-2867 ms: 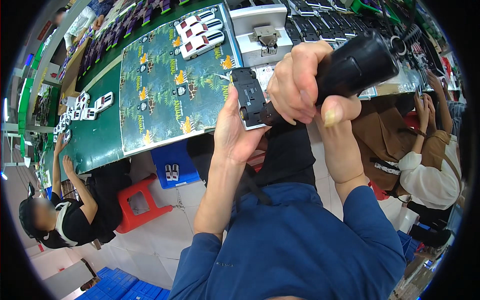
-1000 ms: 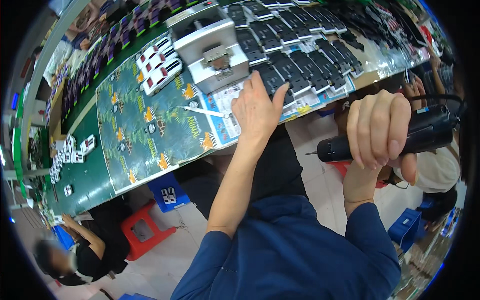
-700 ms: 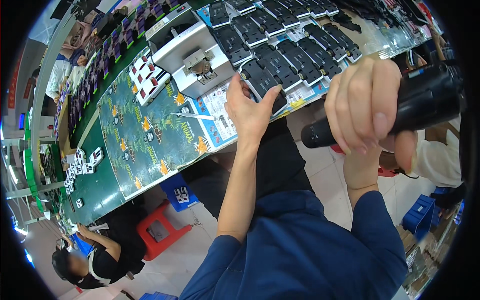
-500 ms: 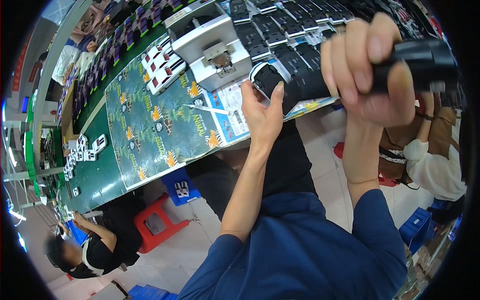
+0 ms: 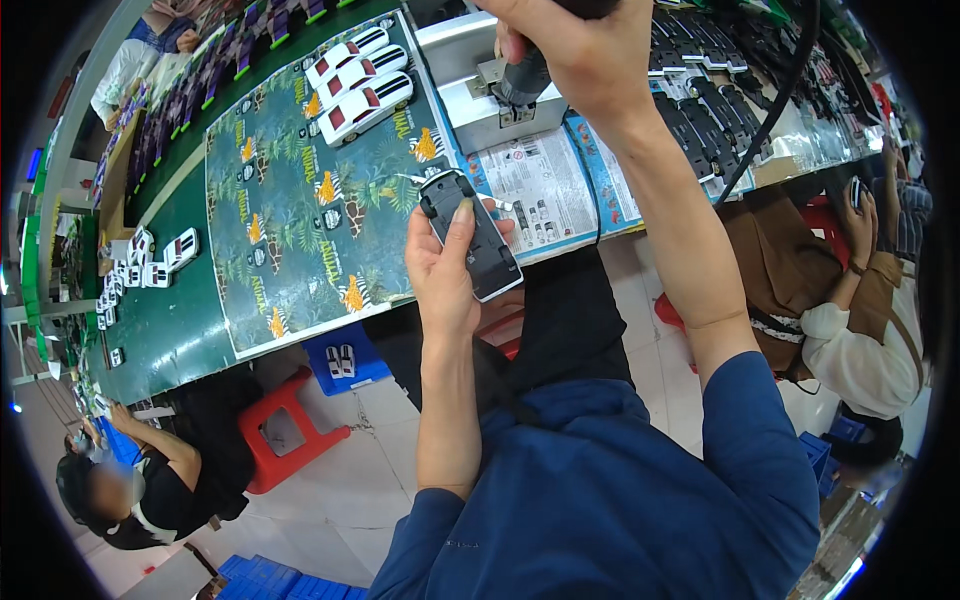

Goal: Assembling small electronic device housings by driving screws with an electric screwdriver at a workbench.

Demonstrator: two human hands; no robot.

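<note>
My left hand point(image 5: 440, 275) holds a toy car point(image 5: 488, 255) upside down near the table's front edge, thumb pressed on its black underside; a rim of white body shows. Up and to the right, my right hand point(image 5: 600, 75) is wrapped round a black electric screwdriver point(image 5: 527, 78), whose top runs out of the picture. The screwdriver's lower end points down at a small bracket on the front of a silver metal box point(image 5: 465, 95). Whether its tip touches the bracket I cannot tell.
Several white toy cars point(image 5: 368, 105) stand on the printed mat point(image 5: 290, 220), others point(image 5: 150, 260) at the left. Rows of black car undersides point(image 5: 690, 130) lie at right. A black cable point(image 5: 775, 110) hangs beside my right arm. People sit at left and right; a red stool point(image 5: 290, 430) stands below.
My right hand has carried the screwdriver from beside the toy car to the metal box. My left hand has drawn the car away from it. The whole view has shifted.
</note>
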